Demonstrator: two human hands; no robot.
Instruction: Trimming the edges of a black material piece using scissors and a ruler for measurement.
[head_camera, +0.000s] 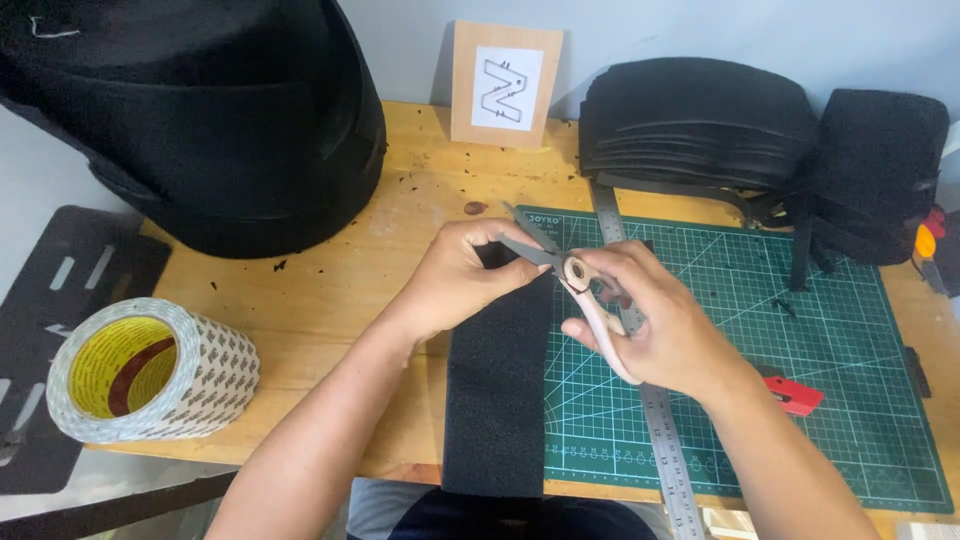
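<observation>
Right hand: your right hand (665, 335) is clamped on pink-handled scissors (575, 285), blades parted.
Left hand: your left hand (460, 275) pinches the black foam strip (497, 390).
Strip: lies across wooden table (330, 290) and green cutting mat (800, 360).

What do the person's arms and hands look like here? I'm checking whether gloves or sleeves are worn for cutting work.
Both forearms are bare from the bottom edge of the frame to the wrist, with no sleeves in view. The left hand and right hand are ungloved. No watch, bracelet or ring shows on the parts visible.
</observation>
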